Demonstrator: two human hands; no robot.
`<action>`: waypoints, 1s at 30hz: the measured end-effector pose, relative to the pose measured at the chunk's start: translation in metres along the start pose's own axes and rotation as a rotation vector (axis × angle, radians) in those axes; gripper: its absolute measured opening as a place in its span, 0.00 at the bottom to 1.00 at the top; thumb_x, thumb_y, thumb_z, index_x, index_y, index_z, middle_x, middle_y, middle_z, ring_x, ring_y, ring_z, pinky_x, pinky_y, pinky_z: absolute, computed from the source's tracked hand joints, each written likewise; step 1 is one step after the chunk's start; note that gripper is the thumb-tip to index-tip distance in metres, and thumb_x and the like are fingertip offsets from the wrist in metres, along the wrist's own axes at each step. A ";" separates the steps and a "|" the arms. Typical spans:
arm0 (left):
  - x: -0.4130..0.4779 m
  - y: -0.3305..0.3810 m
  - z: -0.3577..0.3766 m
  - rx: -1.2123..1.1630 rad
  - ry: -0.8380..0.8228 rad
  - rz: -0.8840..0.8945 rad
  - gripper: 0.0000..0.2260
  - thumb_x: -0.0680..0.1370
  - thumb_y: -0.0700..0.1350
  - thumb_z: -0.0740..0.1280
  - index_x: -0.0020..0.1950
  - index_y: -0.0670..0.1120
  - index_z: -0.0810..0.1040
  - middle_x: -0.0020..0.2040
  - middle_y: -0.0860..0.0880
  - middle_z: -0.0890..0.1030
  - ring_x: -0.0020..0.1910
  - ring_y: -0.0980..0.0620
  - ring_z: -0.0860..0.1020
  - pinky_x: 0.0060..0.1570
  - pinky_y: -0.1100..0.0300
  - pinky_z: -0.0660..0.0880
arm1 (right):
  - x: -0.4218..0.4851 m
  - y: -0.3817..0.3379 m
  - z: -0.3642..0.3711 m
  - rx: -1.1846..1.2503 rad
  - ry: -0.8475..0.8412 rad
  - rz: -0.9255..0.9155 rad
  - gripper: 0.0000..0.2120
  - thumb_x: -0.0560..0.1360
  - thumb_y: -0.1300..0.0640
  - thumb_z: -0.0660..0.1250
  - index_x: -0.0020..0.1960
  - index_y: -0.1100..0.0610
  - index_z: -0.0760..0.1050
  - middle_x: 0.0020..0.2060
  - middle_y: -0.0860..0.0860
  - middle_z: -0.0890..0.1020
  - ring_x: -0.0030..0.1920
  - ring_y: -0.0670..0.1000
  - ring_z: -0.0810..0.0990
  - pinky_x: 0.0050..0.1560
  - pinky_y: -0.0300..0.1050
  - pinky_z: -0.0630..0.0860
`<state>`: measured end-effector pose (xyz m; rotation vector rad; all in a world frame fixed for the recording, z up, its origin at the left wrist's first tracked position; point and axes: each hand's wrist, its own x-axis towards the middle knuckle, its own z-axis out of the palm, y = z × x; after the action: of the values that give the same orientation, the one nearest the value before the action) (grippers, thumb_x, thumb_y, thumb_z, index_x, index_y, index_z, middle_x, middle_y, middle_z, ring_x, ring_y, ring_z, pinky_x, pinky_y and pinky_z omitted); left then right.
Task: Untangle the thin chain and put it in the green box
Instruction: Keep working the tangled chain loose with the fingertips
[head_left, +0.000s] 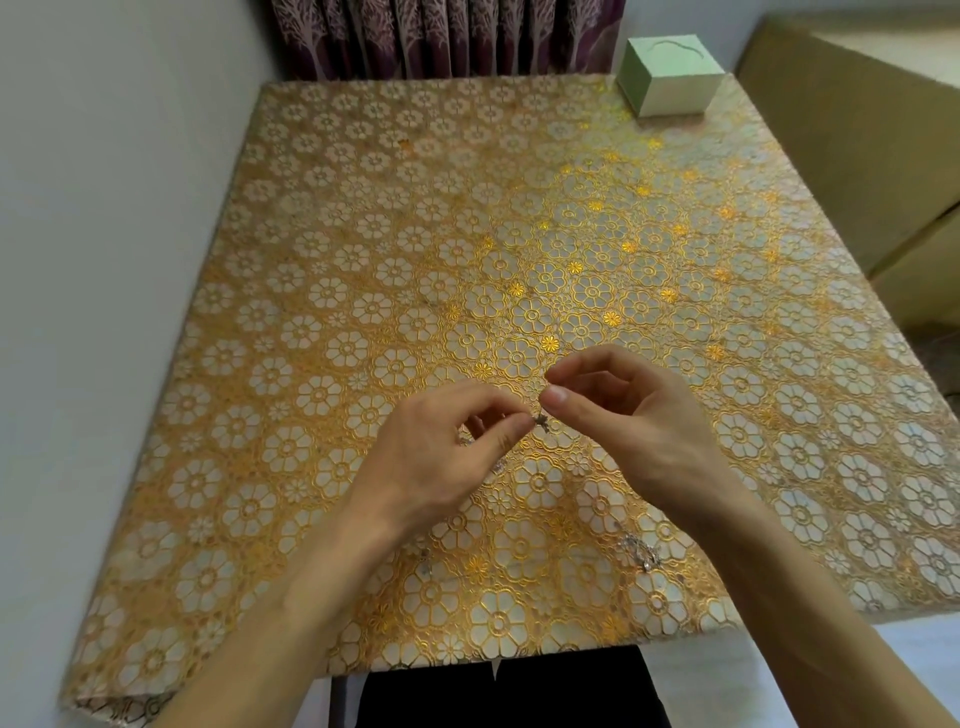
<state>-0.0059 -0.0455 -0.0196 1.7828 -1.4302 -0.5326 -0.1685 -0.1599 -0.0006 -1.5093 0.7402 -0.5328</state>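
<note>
A small tangled knot of the thin chain (542, 422) hangs between my two hands above the table's near half. My left hand (447, 457) pinches it with thumb and forefinger, and bits of chain glint under that palm. My right hand (623, 410) pinches the same knot from the right side. The chain is very fine and most of its length is hidden by my fingers. The green box (670, 75) stands shut at the far right corner of the table, well away from both hands.
The table (363, 234) wears a gold flower-patterned cloth. A silvery piece of jewellery (641, 551) lies on the cloth under my right forearm. A wall runs along the left, a curtain (441, 36) hangs behind, and a beige cardboard box (857, 156) stands at the right.
</note>
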 end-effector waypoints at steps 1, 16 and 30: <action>0.001 0.000 0.000 0.009 0.014 0.019 0.07 0.79 0.55 0.68 0.51 0.55 0.84 0.42 0.61 0.82 0.44 0.58 0.80 0.42 0.67 0.74 | -0.001 0.000 0.000 0.003 0.002 -0.007 0.06 0.74 0.58 0.75 0.51 0.52 0.82 0.41 0.49 0.86 0.44 0.58 0.82 0.47 0.47 0.78; -0.006 0.012 0.006 -0.248 0.207 -0.149 0.04 0.79 0.52 0.69 0.49 0.54 0.83 0.42 0.57 0.83 0.44 0.54 0.81 0.44 0.57 0.78 | -0.007 0.015 -0.006 -0.003 0.009 0.032 0.04 0.77 0.56 0.72 0.50 0.49 0.82 0.41 0.47 0.85 0.40 0.49 0.78 0.40 0.36 0.74; -0.001 0.023 0.009 -0.672 0.214 -0.429 0.07 0.80 0.45 0.68 0.48 0.46 0.85 0.34 0.52 0.81 0.38 0.55 0.80 0.44 0.60 0.76 | -0.022 0.010 0.014 -0.183 0.169 -0.117 0.01 0.74 0.50 0.74 0.45 0.47 0.85 0.38 0.46 0.84 0.39 0.50 0.81 0.39 0.47 0.77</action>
<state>-0.0270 -0.0492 -0.0075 1.5181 -0.6037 -0.8885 -0.1741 -0.1340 -0.0098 -1.6997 0.8540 -0.7026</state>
